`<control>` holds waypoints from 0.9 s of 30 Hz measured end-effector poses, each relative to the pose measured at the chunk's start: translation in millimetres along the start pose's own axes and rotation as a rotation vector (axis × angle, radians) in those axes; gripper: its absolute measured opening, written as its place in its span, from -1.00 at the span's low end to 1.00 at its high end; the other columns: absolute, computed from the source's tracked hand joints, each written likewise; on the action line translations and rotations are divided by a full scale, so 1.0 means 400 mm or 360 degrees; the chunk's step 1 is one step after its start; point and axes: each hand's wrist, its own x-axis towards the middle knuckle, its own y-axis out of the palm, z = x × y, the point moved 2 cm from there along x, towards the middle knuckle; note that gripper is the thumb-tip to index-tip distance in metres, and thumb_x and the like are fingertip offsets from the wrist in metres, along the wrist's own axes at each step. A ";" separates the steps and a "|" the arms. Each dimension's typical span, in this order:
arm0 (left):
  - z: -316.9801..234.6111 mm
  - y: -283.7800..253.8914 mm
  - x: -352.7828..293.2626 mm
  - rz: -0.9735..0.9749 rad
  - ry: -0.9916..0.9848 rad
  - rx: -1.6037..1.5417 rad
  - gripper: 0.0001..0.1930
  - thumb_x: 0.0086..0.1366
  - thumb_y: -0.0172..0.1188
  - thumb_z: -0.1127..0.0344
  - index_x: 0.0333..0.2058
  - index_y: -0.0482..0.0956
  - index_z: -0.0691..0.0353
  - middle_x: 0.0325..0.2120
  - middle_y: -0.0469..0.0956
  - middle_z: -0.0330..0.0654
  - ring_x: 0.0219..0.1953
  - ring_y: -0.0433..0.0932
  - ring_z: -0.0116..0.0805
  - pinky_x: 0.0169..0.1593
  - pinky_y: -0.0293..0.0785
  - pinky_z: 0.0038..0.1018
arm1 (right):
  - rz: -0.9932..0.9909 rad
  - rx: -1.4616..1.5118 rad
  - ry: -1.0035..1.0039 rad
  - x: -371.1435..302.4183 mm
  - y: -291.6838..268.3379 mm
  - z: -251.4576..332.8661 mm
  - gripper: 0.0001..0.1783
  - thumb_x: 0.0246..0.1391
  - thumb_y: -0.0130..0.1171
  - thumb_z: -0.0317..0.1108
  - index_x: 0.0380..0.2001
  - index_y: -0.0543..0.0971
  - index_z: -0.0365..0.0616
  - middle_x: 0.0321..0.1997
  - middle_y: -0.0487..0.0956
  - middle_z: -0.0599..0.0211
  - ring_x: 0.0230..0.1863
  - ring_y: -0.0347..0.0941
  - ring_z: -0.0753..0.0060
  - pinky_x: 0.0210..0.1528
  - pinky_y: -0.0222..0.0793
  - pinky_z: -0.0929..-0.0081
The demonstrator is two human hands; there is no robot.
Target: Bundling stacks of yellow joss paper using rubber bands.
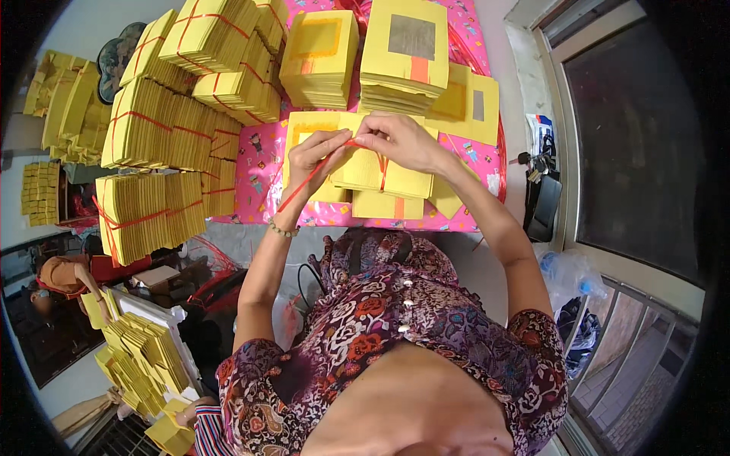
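Over the pink patterned tablecloth (255,152), both my hands pinch a red plastic strip (299,190). My left hand (315,156) has its fingers closed on the strip, and a tail of it hangs down past the wrist. Close beside it, my right hand (403,143) grips the same strip between thumb and fingers. Beneath the hands lies a stack of yellow paper (411,182), with red strip running across its front edge. Whether a knot sits between the fingertips is hidden. More yellow sheets (388,207) lie under and around this stack.
Two loose paper stacks stand beyond my hands, one with a silver patch (411,38), one with an orange-edged patch (315,38). Tied yellow bundles (144,201) are piled at the left. A window (635,137) borders the right. Other people handle yellow paper (141,353) at lower left.
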 end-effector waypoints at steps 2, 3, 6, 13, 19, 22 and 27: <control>-0.006 -0.001 -0.004 0.0003 -0.0097 -0.0083 -0.70 0.12 0.29 0.48 -0.13 0.65 0.16 -0.25 0.61 -0.12 -0.24 0.61 -0.33 -0.22 0.55 -0.53 | -0.0075 -0.0151 -0.0005 -0.013 0.001 0.015 -0.76 0.15 0.10 -0.23 -0.40 0.48 -0.22 -0.46 0.44 0.26 -0.41 0.44 0.30 -0.40 0.32 0.34; -0.007 -0.002 -0.008 0.0009 -0.0187 -0.0172 -0.72 0.14 0.27 0.48 -0.14 0.65 0.17 -0.22 0.60 -0.12 -0.21 0.59 -0.34 -0.19 0.53 -0.53 | -0.0157 -0.0306 -0.0008 -0.019 0.001 0.023 -0.77 0.13 0.09 -0.24 -0.43 0.46 -0.21 -0.48 0.42 0.24 -0.41 0.43 0.22 -0.40 0.33 0.30; 0.007 -0.001 -0.025 -0.0069 -0.0354 -0.0219 -0.77 0.15 0.26 0.47 -0.18 0.68 0.19 -0.21 0.58 -0.12 -0.15 0.55 -0.35 -0.12 0.50 -0.52 | -0.0364 -0.0658 -0.0081 -0.031 0.009 0.044 -0.80 0.08 0.09 -0.29 -0.49 0.41 -0.19 -0.51 0.38 0.22 -0.41 0.41 0.16 -0.40 0.33 0.24; 0.043 0.025 -0.085 -0.0263 -0.0705 -0.0632 -0.87 0.16 0.26 0.49 -0.29 0.70 0.25 -0.30 0.56 -0.17 -0.23 0.52 -0.41 -0.12 0.45 -0.57 | -0.0342 -0.0888 -0.0086 -0.070 0.020 0.027 -0.87 -0.07 0.11 -0.35 -0.53 0.41 -0.16 -0.50 0.38 0.23 -0.40 0.40 0.17 -0.40 0.35 0.21; 0.089 0.052 -0.137 -0.0428 -0.0926 -0.1003 -0.91 0.17 0.24 0.53 -0.32 0.64 0.33 -0.32 0.56 -0.17 -0.21 0.52 -0.43 -0.09 0.44 -0.57 | -0.0269 -0.0863 -0.0040 -0.087 0.022 0.012 -0.86 -0.07 0.08 -0.35 -0.55 0.39 -0.17 -0.51 0.38 0.23 -0.40 0.39 0.15 -0.38 0.34 0.18; 0.079 0.038 -0.122 -0.0353 -0.0891 -0.0962 -0.91 0.17 0.24 0.53 -0.32 0.62 0.32 -0.30 0.58 -0.15 -0.18 0.52 -0.40 -0.06 0.43 -0.53 | -0.0315 -0.0827 -0.0041 -0.089 0.012 0.002 -0.85 -0.08 0.10 -0.37 -0.56 0.38 -0.17 -0.52 0.38 0.23 -0.40 0.39 0.15 -0.39 0.32 0.19; 0.024 -0.008 -0.047 -0.0117 -0.0376 -0.0410 -0.90 0.17 0.21 0.52 -0.32 0.63 0.29 -0.25 0.62 -0.16 -0.14 0.53 -0.35 -0.02 0.42 -0.48 | -0.0431 -0.0760 -0.0103 -0.087 0.018 -0.001 -0.83 -0.08 0.14 -0.39 -0.58 0.37 -0.18 -0.57 0.36 0.23 -0.47 0.38 0.15 -0.43 0.30 0.22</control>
